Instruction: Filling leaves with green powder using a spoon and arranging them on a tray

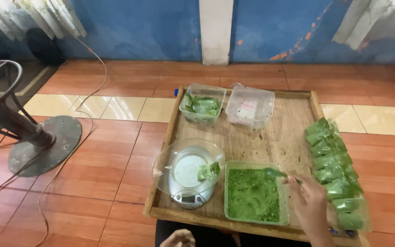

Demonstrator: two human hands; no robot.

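While the green powder tub point(253, 194) sits near on the wooden tray point(270, 137), the right hand point(309, 201) pinches a green scoop point(275, 172); level it before reaching the scale's glass bowl point(188, 171) left. Left hand point(178, 238) loosely curled, empty.

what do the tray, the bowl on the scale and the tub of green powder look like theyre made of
The large flat brown tray looks like unfinished wood: matt, with visible grain and a raised plank rim. The round clear bowl on the small silver kitchen scale is glass or hard plastic; it is see-through with glossy highlights. The rectangular translucent tub of green powder looks like thin plastic, with soft rounded corners.
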